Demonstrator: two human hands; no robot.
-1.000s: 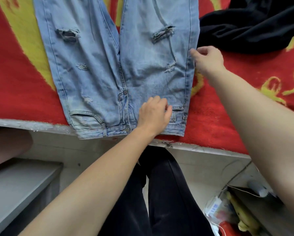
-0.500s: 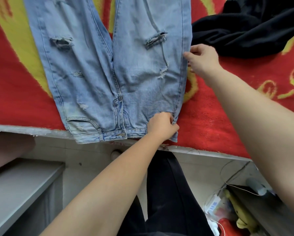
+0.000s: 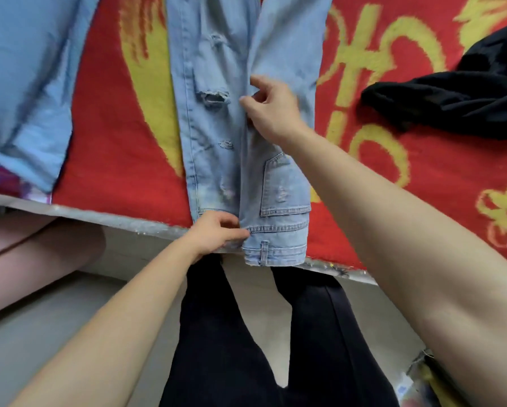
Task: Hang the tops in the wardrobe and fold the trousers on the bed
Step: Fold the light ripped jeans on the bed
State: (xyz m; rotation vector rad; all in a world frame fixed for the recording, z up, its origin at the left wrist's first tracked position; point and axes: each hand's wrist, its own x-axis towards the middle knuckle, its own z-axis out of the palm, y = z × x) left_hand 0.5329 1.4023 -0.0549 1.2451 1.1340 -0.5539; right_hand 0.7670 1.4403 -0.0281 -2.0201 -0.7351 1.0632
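Light blue ripped jeans (image 3: 214, 136) lie on the red and yellow bed cover (image 3: 111, 133), waistband at the near edge. Their right half is turned over onto the left half, so a back pocket (image 3: 281, 186) faces up. My left hand (image 3: 217, 233) pinches the folded waistband at the bed's edge. My right hand (image 3: 271, 108) grips the folded leg's edge higher up, near the thigh. A black garment (image 3: 457, 104) lies crumpled on the bed at the right.
A pale blue cloth (image 3: 26, 83) covers the bed's left end. The bed's grey edge (image 3: 129, 221) runs across in front of me. My black-trousered legs (image 3: 246, 348) stand below. Clutter (image 3: 422, 383) lies on the floor at the lower right.
Both hands carried the jeans' right half over to the left, folding the jeans lengthwise. The view shifted, and the pale blue cloth came into sight at the left.
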